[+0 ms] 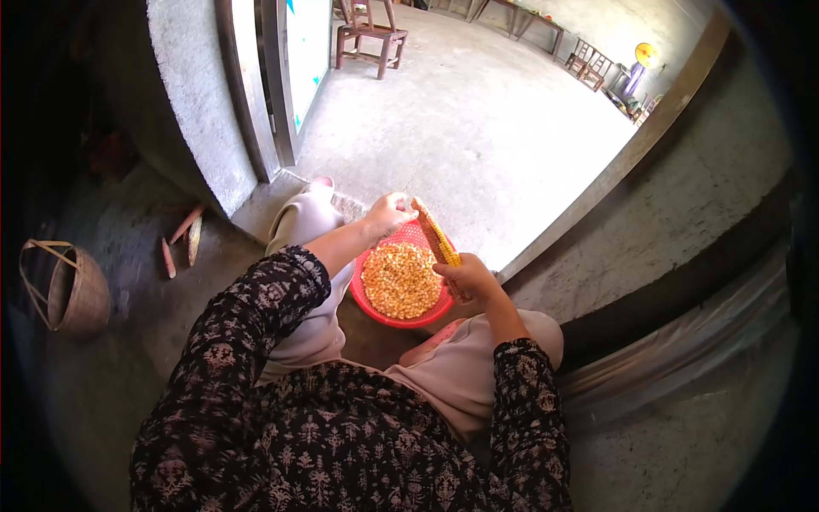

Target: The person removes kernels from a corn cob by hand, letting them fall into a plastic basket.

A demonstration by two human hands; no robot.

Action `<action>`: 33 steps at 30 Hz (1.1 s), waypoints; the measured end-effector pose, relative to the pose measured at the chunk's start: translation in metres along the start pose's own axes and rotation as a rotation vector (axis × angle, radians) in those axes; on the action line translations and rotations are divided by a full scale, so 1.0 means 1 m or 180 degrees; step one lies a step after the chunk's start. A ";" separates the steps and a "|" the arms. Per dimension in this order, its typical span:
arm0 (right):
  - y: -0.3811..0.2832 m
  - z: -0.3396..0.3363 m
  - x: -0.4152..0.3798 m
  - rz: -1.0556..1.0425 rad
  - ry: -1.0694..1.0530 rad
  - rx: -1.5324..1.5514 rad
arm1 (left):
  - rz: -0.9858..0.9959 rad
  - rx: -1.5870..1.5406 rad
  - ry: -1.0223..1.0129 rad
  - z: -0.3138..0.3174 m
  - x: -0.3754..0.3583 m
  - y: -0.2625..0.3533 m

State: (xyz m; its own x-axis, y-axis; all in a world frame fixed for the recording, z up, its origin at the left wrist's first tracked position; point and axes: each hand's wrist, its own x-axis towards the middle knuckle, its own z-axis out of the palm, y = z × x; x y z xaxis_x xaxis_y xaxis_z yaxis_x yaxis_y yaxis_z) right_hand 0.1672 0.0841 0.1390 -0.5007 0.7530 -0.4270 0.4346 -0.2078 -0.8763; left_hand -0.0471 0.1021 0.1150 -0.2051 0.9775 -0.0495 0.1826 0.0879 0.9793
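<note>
My right hand (pixel 467 278) is wrapped round the lower part of a corn cob (pixel 438 241), which points up and to the left. Yellow kernels line one side of the cob; its other side is bare and reddish brown. Close to the cob's upper tip is my left hand (pixel 389 214), its fingers curled together; whether anything is in them is hidden. Under both hands, between my knees, a red plastic basket (pixel 401 322) with a perforated wall holds a heap of loose corn kernels (pixel 399 280).
On the floor to the left lie several cobs (pixel 194 239), near a woven basket (pixel 84 294) with a handle. A doorway with a wooden frame (pixel 627 141) opens ahead onto a concrete floor. Beyond it stand a wooden chair (pixel 373 38) and benches (pixel 589 64).
</note>
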 end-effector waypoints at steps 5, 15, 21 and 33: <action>-0.006 0.009 -0.009 0.0094 -0.0220 0.0534 | -0.1175 -0.1333 -0.0783 -0.006 -0.025 0.013; -0.007 0.053 -0.015 0.0014 -0.0551 0.1262 | -0.1388 -0.2281 -0.0658 -0.004 -0.051 0.014; -0.006 0.056 -0.016 -0.0041 -0.0478 0.1308 | -0.1326 -0.2298 -0.0677 -0.003 -0.050 0.007; 0.014 0.070 -0.001 -0.0263 0.0140 0.0342 | -0.1296 -0.2181 -0.0390 0.006 -0.038 -0.012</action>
State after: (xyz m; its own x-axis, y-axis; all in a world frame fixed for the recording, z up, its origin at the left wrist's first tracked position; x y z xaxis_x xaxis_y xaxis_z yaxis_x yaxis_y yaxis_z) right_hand 0.1217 0.0370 0.1118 -0.4971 0.7964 -0.3443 0.3095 -0.2080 -0.9279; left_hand -0.0360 0.0651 0.1036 -0.0144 0.9116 -0.4108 -0.5222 0.3435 0.7806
